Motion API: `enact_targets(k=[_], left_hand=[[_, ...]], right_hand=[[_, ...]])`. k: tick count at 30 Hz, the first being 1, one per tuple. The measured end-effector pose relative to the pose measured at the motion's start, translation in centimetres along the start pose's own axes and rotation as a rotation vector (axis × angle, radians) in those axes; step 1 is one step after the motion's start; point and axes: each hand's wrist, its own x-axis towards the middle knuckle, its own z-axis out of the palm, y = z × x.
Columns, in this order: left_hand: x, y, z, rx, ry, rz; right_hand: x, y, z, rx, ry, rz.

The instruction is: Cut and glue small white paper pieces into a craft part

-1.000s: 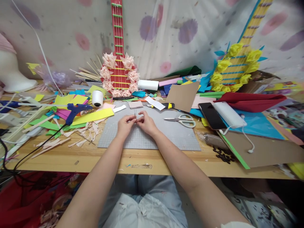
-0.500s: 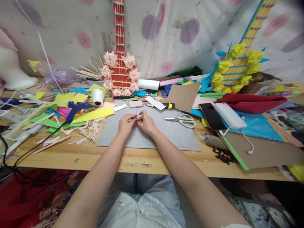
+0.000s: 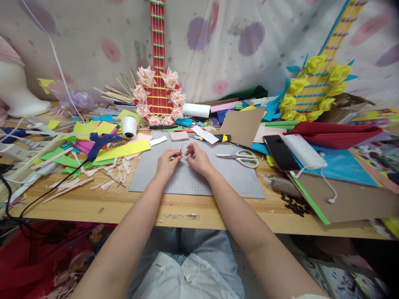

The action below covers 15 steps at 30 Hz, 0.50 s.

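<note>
My left hand and my right hand meet over the grey cutting mat in the middle of the wooden table. The left fingers pinch a thin needle that sticks up between the hands. The right fingertips are pinched close beside it, a small gap apart; whether they hold a thread I cannot tell. A white thread spool stands to the left behind the mat, and scissors lie on the mat to the right.
A blue glue gun lies among coloured paper scraps on the left. A red paper guitar and a yellow one lean on the back wall. A phone, power bank and cardboard lie on the right.
My hands were pressed together around the needle; now the right hand has drawn slightly to the right, opening a small gap.
</note>
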Motion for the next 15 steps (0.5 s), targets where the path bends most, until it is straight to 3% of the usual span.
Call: enact_targets(k=[7,15], left_hand=[[0.0,0.0,0.2,0.020,-0.020,-0.039],[0.0,0.2,0.1,0.075,-0.040,-0.009]], right_hand=[[-0.1,0.3,0.2,0.051,0.009,0.014],[0.2,-0.5,1.1,0.274,0.050,0.095]])
